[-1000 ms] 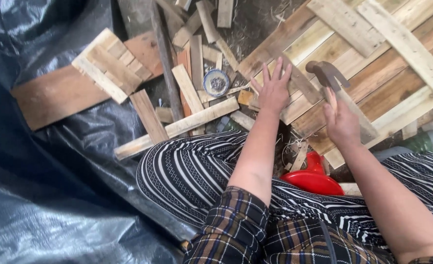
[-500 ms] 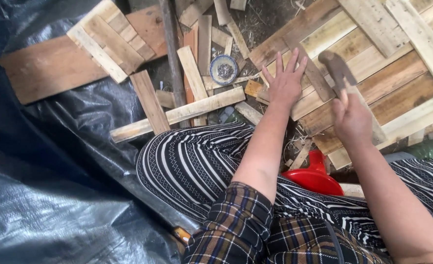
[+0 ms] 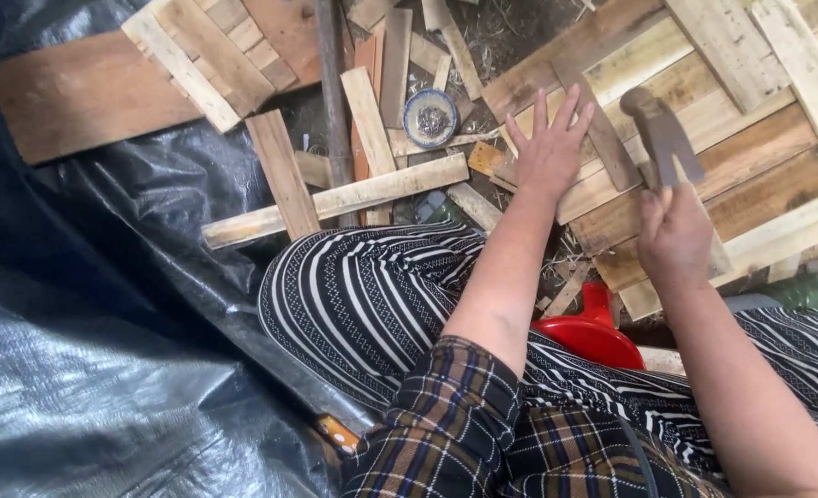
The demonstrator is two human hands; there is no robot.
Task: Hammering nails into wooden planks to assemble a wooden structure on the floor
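Note:
My left hand (image 3: 549,148) lies flat with fingers spread on the wooden pallet boards (image 3: 759,138), pressing near a short dark slat (image 3: 607,138). My right hand (image 3: 674,235) grips the handle of a hammer (image 3: 660,129), whose rusty metal head is raised above the boards to the right of the left hand. I sit with striped trousers (image 3: 372,295) over my knee, close to the pallet.
Loose wood slats (image 3: 335,198) and a small slatted panel (image 3: 201,51) lie scattered on the ground at the left. A round tin (image 3: 430,117) with small metal bits sits among them. Black plastic sheeting (image 3: 86,350) covers the left side. A red plastic stool (image 3: 593,327) is under me.
The hammer head has risen higher above the boards with my right hand. The left hand stays pressed flat on the same spot of the pallet.

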